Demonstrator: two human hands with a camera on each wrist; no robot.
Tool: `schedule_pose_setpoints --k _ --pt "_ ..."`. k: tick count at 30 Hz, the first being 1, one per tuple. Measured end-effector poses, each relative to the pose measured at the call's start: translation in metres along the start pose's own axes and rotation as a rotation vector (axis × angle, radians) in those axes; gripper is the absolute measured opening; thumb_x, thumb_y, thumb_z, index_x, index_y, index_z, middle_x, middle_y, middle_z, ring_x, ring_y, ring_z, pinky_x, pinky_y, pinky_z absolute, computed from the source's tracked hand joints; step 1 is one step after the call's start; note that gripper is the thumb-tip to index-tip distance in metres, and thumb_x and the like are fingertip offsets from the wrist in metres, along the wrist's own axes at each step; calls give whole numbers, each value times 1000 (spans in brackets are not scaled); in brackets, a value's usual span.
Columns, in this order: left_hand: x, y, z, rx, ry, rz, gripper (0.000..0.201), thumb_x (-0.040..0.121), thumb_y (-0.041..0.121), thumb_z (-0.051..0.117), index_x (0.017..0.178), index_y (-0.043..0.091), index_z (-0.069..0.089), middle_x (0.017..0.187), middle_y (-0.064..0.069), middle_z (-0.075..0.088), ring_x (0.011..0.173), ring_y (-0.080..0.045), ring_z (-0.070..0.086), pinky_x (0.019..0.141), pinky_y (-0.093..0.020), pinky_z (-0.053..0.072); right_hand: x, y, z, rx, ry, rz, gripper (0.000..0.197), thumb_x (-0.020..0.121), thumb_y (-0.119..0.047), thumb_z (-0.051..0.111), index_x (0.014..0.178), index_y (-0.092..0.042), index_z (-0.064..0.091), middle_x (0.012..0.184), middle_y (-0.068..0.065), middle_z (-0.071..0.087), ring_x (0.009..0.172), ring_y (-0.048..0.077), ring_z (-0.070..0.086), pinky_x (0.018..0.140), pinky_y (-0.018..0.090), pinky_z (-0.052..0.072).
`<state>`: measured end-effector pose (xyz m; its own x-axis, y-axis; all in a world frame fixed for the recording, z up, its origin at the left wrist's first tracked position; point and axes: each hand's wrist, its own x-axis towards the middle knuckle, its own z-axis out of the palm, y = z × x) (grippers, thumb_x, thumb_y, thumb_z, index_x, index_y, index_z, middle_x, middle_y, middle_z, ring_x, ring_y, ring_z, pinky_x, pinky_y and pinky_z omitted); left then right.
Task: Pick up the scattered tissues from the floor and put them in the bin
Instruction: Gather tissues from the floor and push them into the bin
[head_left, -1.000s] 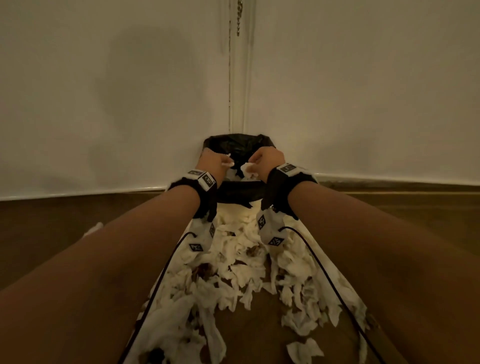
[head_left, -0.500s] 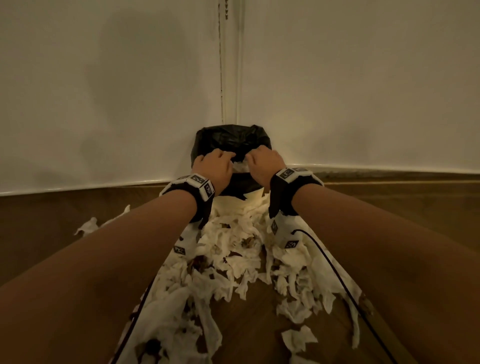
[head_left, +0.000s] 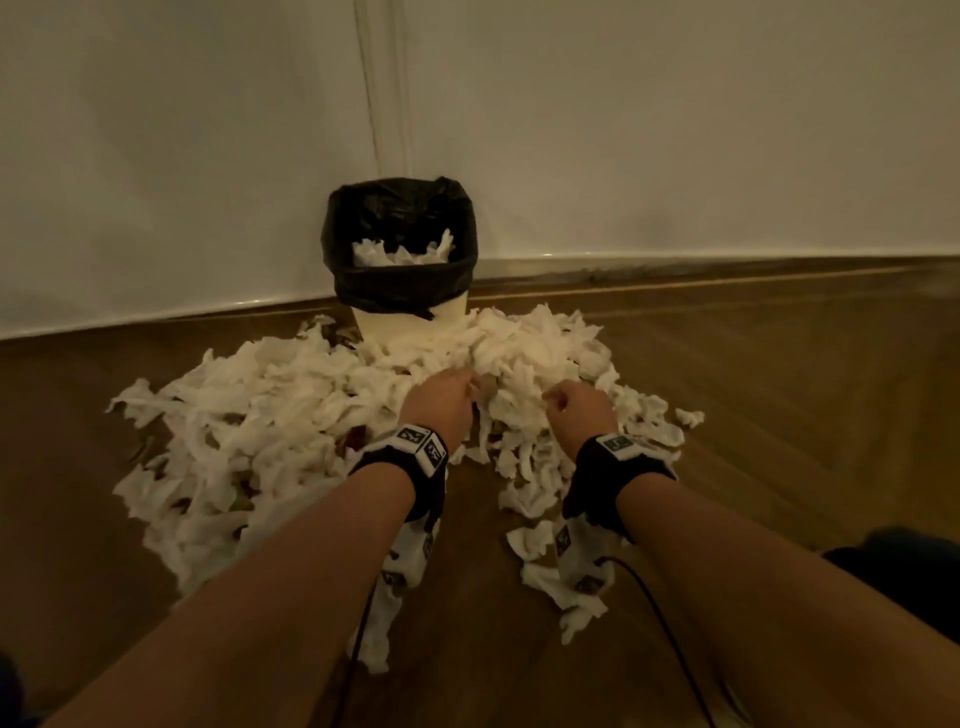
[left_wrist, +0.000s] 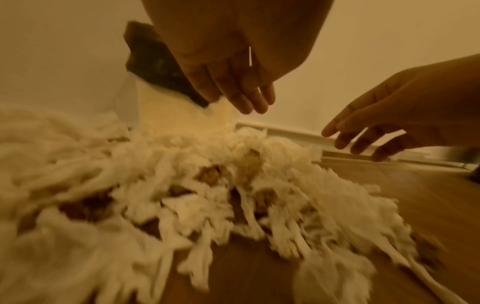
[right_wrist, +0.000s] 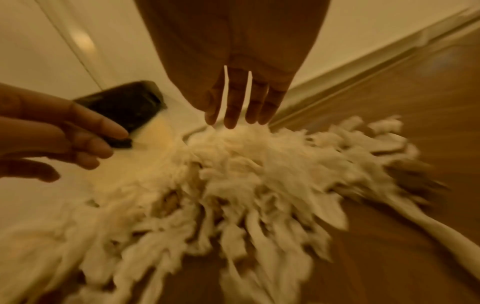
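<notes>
**Both hands spread over the tissue heap, bin just beyond**

My left hand (head_left: 441, 400) hangs over the middle of the tissues (head_left: 291, 415), its grip wide: in the left wrist view the fingers (left_wrist: 241, 90) point down, straight and close together, with nothing between them. My right hand (head_left: 579, 413) is beside it, a little nearer the right edge of the heap, and its grip is wide too; the right wrist view shows the fingers (right_wrist: 231, 107) extended downward, tips just above the highest clump of paper. Whether either fingertip actually touches the paper I cannot tell, since both wrist views are blurred. Neither hand holds anything.

The tissues lie directly beneath and ahead of both grips, a thick white drift spread across the wooden floor (head_left: 779, 415), widest on my left and thinning into loose scraps by my right forearm. The heap runs right up against the base of the bin (head_left: 405, 322).

The bin stands in the corner where the two walls meet, beyond my hands, with a black bag (head_left: 400, 283) folded over its rim. White tissue fills its mouth, below the rim.

Black wrist straps with white marker blocks sit on both my wrists, and a dark cable trails back from each.
</notes>
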<state>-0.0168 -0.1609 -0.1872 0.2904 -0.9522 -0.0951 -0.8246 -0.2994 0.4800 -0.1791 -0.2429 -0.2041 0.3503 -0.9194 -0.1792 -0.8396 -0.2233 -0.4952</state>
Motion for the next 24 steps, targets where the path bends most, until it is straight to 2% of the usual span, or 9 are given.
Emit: schedule_pose_setpoints --k 4,6,8,11,14,17,19,21,24 --pt "-22 9 59 54 -268 112 38 92 12 47 128 20 49 132 -7 43 115 -26 49 93 -37 45 -41 47 24 -49 -156 163 27 95 -21 46 119 -17 57 124 10 52 114 29 50 97 41 44" --pt "-28 10 89 144 -422 156 51 89 23 58 136 23 40 140 -6 34 122 -28 44 98 -40 44 -60 63 35 -114 -187 196 31 95 -26 47 125 -17 52 132 10 46 124 29 41 106 40 35" --pt "-33 10 112 187 -508 164 62 85 33 64 139 27 34 142 -4 27 127 -29 37 100 -43 43 -75 73 46 -132 -200 231 35 96 -27 43 130 -17 47 138 9 41 131 29 33 109 39 26" --pt "-37 12 137 248 -521 141 67 79 42 67 136 35 32 144 0 20 128 -33 30 99 -48 41 -100 84 58 -89 -157 289 39 94 -23 40 133 -18 43 139 9 40 127 30 34 105 37 27" --pt "-39 14 152 305 -536 77 64 78 44 67 132 38 34 145 0 18 128 -35 29 97 -50 41 -122 89 65 -63 -80 341 45 92 -36 44 135 -21 38 138 9 38 124 29 34 102 36 31" --pt "-41 9 158 359 -541 33 45 90 27 55 132 28 40 140 -7 28 122 -33 36 95 -43 42 -136 94 76 -54 -85 328 59 87 -54 46 138 -28 32 140 6 31 127 28 30 99 39 37" --pt "-40 4 159 320 -530 15 44 96 15 43 139 18 36 140 -12 32 121 -33 42 96 -41 42 -141 97 84 -88 -120 279 64 83 -61 47 138 -33 29 139 4 28 126 27 29 94 40 42" --pt "-39 1 156 280 -492 -30 44 98 12 33 142 11 30 142 -15 34 122 -33 44 99 -40 41 -144 99 94 -159 -161 207 67 81 -64 45 138 -36 25 141 4 25 129 30 25 91 42 45" --pt "-42 2 149 263 -451 -72 49 99 11 36 145 7 22 145 -17 30 127 -32 41 101 -37 38 -146 98 106 -269 -211 101 69 82 -69 38 140 -37 20 143 5 21 130 34 23 85 42 47"
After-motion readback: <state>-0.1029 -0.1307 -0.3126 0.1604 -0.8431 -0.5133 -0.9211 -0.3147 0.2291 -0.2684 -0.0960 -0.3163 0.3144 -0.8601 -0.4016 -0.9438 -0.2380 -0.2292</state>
